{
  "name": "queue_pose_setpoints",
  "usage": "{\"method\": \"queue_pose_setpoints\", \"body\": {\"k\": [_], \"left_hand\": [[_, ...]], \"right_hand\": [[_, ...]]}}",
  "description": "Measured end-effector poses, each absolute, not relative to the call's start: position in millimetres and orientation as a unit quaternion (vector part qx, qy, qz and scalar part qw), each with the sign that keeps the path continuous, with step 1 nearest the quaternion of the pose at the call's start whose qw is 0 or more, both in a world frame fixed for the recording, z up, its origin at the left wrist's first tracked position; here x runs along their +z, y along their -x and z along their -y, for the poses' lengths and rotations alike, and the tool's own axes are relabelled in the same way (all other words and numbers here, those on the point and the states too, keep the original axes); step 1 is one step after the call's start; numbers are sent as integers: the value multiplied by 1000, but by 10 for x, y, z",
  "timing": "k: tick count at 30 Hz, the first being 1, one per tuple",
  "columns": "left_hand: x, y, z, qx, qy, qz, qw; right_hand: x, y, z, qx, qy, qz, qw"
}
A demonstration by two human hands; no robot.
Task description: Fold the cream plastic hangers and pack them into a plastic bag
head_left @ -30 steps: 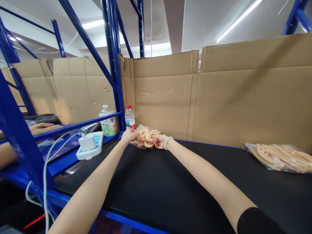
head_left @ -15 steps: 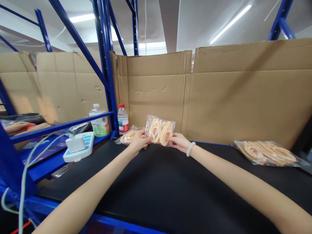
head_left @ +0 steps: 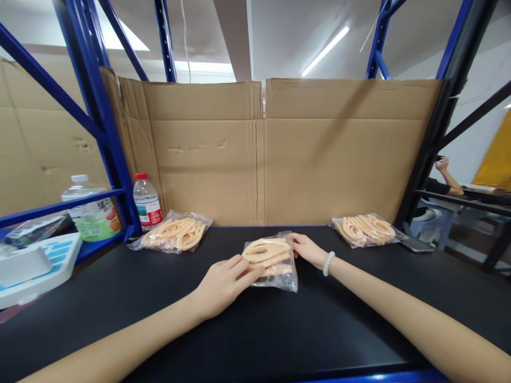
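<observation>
A clear plastic packet (head_left: 272,260) of pale peach, looped strips is low over the middle of the black tabletop; I cannot tell whether it touches the surface. My left hand (head_left: 224,284) closes on its left side, fingers and thumb lying over the plastic. On the upper right edge, my right hand (head_left: 308,250) pinches the packet, its fingertips partly hidden behind it. A pale beaded bracelet (head_left: 328,263) circles the right wrist. Similar packets lie toward the back, one at left (head_left: 175,233) and one at right (head_left: 365,230).
A red-capped water bottle (head_left: 147,201) stands at the back left, beside a blue rack post. Farther left are a larger drink bottle (head_left: 93,207) and a white power strip (head_left: 59,266). Cardboard (head_left: 207,159) walls the back. A phone (head_left: 417,244) rests at right; another person's arm (head_left: 449,178) shows beyond.
The view has swung right. Both hands have brought the packet from the back of the table, near the left packet, to the middle, tilting it flatter.
</observation>
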State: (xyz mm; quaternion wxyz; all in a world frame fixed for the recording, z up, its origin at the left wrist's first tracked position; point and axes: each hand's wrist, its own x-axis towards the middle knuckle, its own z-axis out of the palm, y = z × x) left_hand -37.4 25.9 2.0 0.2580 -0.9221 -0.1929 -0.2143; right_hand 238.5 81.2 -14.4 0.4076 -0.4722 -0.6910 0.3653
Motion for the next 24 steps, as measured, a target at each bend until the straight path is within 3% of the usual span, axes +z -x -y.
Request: {"method": "queue_pose_setpoints", "body": {"k": [2, 5, 9, 13, 16, 24], "left_hand": [[80, 375, -220, -175, 938, 197, 226], [189, 393, -139, -153, 962, 206, 95], [241, 428, -132, -237, 940, 234, -78], [109, 454, -328, -287, 860, 409, -102], [-3, 465, -449, -239, 819, 512, -99], [45, 336, -436, -175, 791, 563, -161]], "right_hand": [[-141, -2496, -823, 314, 492, 689, 430], [-93, -2532, -701, 234, 484, 711, 454], [30, -2340, -393, 167, 381, 814, 406], [92, -2188, -246, 64, 254, 934, 242], [73, -2198, -262, 30, 288, 929, 231], [49, -2203, -333, 17, 292, 923, 250]]}}
